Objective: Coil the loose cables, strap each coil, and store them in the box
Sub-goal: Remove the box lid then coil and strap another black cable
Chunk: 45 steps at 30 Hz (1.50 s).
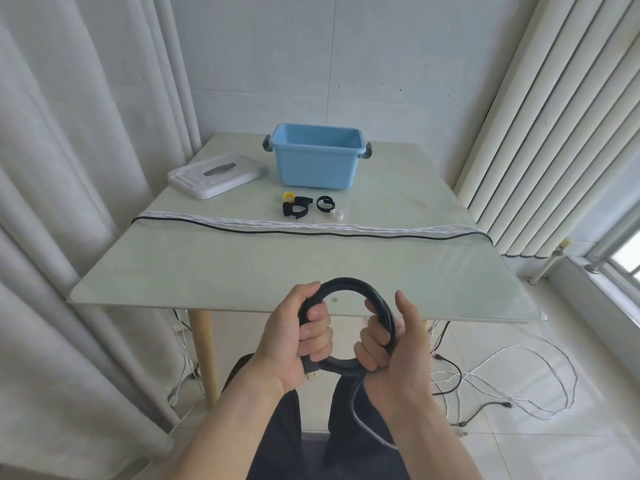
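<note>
I hold a coil of thick black cable (349, 284) in front of the table's near edge. My left hand (298, 341) grips the coil's left side, with a gold-tipped plug poking out below the fist. My right hand (391, 348) grips the right side, and the cable's loose tail (360, 414) hangs down past my legs. Several white cables (242, 222) and a thin black cable (311, 232) lie stretched across the table. Black and yellow straps (294, 205) and a black strap ring (325, 203) lie before the open blue box (317, 168).
The box's white lid (214, 174) rests at the table's back left. A small white roll (337, 213) sits by the straps. Cable ends trail over both table sides onto the tiled floor (502, 386) at right. Curtains hang left, a radiator stands right.
</note>
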{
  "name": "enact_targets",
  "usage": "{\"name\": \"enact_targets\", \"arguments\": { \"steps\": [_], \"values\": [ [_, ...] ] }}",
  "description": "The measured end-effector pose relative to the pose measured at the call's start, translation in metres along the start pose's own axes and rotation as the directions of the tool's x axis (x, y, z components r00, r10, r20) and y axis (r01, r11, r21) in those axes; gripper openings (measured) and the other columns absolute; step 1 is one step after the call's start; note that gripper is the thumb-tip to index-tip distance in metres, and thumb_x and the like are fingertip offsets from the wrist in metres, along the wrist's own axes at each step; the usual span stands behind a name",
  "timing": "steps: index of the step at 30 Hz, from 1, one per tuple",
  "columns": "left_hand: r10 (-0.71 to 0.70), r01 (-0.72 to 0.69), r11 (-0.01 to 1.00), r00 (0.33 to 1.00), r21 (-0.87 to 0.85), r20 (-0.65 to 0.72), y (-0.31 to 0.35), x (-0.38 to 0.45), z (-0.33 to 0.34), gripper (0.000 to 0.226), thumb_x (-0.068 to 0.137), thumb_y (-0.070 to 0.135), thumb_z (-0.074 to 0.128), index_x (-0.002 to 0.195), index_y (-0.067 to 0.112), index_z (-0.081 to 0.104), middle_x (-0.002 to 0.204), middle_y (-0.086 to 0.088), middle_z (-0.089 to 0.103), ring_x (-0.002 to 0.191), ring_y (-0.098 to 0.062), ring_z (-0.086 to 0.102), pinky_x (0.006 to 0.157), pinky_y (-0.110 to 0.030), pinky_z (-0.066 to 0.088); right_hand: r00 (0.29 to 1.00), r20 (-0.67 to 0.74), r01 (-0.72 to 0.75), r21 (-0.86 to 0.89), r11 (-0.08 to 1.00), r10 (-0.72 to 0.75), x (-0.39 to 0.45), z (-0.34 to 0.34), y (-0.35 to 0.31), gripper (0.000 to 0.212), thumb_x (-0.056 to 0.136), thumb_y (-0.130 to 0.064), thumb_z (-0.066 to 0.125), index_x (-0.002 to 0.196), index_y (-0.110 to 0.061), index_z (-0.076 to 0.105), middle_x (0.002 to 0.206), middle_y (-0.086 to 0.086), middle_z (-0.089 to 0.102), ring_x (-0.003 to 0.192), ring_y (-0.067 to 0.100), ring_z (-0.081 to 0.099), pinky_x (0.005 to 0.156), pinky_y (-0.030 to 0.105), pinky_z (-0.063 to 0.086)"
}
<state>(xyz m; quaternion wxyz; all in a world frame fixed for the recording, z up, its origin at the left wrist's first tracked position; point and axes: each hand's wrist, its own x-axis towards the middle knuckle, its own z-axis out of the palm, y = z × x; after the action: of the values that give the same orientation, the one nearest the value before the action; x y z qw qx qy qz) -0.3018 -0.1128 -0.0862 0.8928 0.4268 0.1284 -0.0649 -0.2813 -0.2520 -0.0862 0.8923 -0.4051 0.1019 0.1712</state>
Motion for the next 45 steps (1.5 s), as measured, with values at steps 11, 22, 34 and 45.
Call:
{"name": "enact_targets", "arguments": {
  "steps": [11,22,34,45],
  "values": [
    [0.185,-0.301,0.871,0.934,-0.389,-0.307,0.028,-0.006,-0.002,0.047,0.095,0.037,0.038,0.051,0.022,0.033,0.041,0.009,0.020,0.034,-0.009,0.014,0.036,-0.024,0.017,0.845,0.533,0.510,-0.786,0.349,-0.034,-0.003,-0.010,-0.008,0.042,0.096,-0.040,0.058,0.136,-0.031,0.047,0.094,-0.006,0.070,0.085,0.010,0.067,0.078,0.027,0.055],
    [0.299,-0.640,0.605,0.735,-0.475,-0.609,0.051,-0.014,-0.015,0.025,0.080,0.033,0.041,0.059,0.019,0.040,0.053,0.007,0.022,0.043,-0.013,0.017,0.045,-0.024,0.021,0.894,0.442,0.445,-0.895,0.035,-0.074,0.002,-0.053,0.007,0.020,0.100,-0.038,0.050,0.114,-0.030,0.039,0.069,-0.010,0.054,0.069,0.006,0.053,0.073,0.031,0.048],
    [0.609,-0.657,0.753,0.705,-0.013,-0.365,0.041,0.004,-0.001,0.023,0.104,0.015,0.032,0.083,0.017,0.040,0.070,0.000,0.043,0.059,-0.016,0.041,0.061,-0.028,0.034,0.712,0.694,0.700,-0.714,0.027,-0.103,-0.017,-0.027,-0.003,0.014,0.094,-0.043,0.055,0.103,-0.038,0.063,0.087,-0.017,0.061,0.068,0.015,0.060,0.063,0.033,0.051],
    [-0.034,-0.170,0.575,0.973,0.801,0.230,0.023,-0.017,0.002,0.038,0.103,0.041,0.046,0.096,0.007,0.059,0.073,-0.009,0.061,0.064,-0.021,0.055,0.065,-0.040,0.046,0.420,0.792,0.828,-0.534,-0.169,-0.443,-0.012,-0.019,-0.031,0.017,0.086,-0.043,0.073,0.090,-0.027,0.078,0.084,-0.014,0.061,0.056,0.003,0.049,0.057,0.008,0.038]
  ]
}}
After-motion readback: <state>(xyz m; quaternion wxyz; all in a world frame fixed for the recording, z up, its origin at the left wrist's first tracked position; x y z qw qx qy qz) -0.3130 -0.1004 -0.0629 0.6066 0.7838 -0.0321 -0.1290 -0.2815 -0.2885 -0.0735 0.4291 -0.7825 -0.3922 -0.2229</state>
